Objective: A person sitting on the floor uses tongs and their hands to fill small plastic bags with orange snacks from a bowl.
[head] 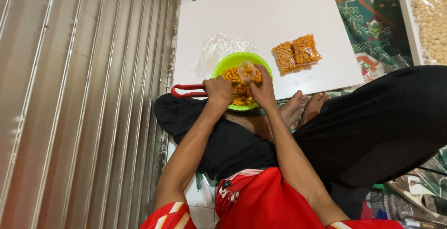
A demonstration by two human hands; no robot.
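Observation:
A lime green bowl (231,61) holding orange snack pieces sits at the near edge of a white board (260,19). My left hand (219,91) is over the bowl's left side, fingers curled down into the snacks; what it grips is hidden. My right hand (264,89) holds a small clear plastic bag (248,70), partly filled with orange pieces, above the bowl. Two filled packets of orange snacks (296,53) lie on the board to the right of the bowl.
A red handle (187,90) sticks out left of the bowl. A heap of clear plastic bags (219,46) lies behind the bowl. Corrugated metal shutter (79,94) runs along the left. A white tray of pale pieces (430,19) sits far right. My crossed legs and feet (298,108) are below.

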